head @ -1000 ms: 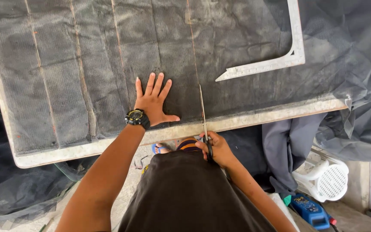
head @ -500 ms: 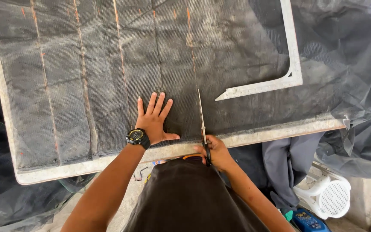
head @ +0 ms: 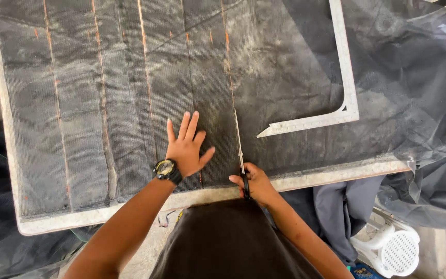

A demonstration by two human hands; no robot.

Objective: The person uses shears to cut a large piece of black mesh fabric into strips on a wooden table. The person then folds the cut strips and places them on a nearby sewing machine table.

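**Dark mesh sheet and scissors at the table's near edge**

A dark grey woven mesh sheet (head: 130,103), marked with faint orange lengthwise lines, lies spread flat over the table and spills in folds off the right side. A pair of long metal scissors with black handles (head: 241,160) rests on the mesh near the front edge, blades pointing away along one orange line.

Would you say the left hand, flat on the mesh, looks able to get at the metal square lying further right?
Probably yes. The left hand rests flat and holds nothing, and only flat mesh lies before the metal square. But the right hand and its scissors sit between, so it would cross over them.
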